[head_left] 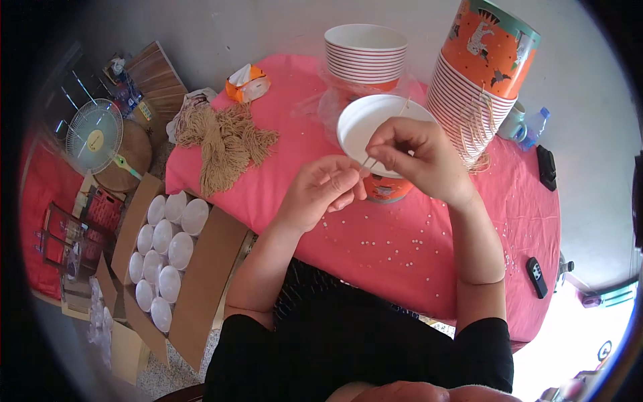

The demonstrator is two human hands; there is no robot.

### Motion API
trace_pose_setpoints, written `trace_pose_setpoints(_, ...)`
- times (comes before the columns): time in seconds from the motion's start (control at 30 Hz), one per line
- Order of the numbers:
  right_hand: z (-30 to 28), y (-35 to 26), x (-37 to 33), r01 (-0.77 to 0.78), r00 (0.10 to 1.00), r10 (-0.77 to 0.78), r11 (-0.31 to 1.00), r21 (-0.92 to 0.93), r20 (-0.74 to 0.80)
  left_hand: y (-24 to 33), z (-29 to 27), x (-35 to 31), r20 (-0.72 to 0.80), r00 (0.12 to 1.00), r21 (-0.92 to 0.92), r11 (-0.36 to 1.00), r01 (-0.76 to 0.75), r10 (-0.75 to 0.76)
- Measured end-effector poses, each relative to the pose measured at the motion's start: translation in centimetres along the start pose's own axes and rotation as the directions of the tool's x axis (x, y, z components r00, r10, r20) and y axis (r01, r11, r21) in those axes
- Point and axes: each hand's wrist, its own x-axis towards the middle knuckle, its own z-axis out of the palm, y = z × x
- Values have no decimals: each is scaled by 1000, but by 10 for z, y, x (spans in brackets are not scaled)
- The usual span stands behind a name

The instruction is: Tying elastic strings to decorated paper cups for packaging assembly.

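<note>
Both hands meet over the front rim of a white-lined paper bucket with an orange printed outside. My right hand pinches a thin pale strand between thumb and fingertips. At its lower end my left hand pinches it too, fingers curled. Whether it is a cord end or something stiffer is too small to tell. A tan cord rises at the bucket's back rim. To the right leans a tall stack of orange printed buckets with tan cord handles hanging along its side.
Behind stands another stack of white buckets. A bundle of tan cords and an orange tissue pack lie on the pink tablecloth. White bits are scattered there. Left below, a carton holds clear cups. A black remote lies right.
</note>
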Motion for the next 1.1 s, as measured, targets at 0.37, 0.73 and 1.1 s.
trace_pose_setpoints(0.37, -17, -5, -3, 51, 998, -50, 999, -19, 38, 2, 19, 21, -129, 905, 759, 627, -174, 407)
trace_pose_setpoints(0.73, -18, 12, 8, 137, 960, -213, 924, -357, -182, 4, 13, 22, -227, 961, 266, 960, -93, 156)
trace_pose_setpoints(1.1, -6, 13, 5, 286, 936, -351, 787, -546, -16, -2, 1, 22, -234, 969, 40, 997, -72, 79)
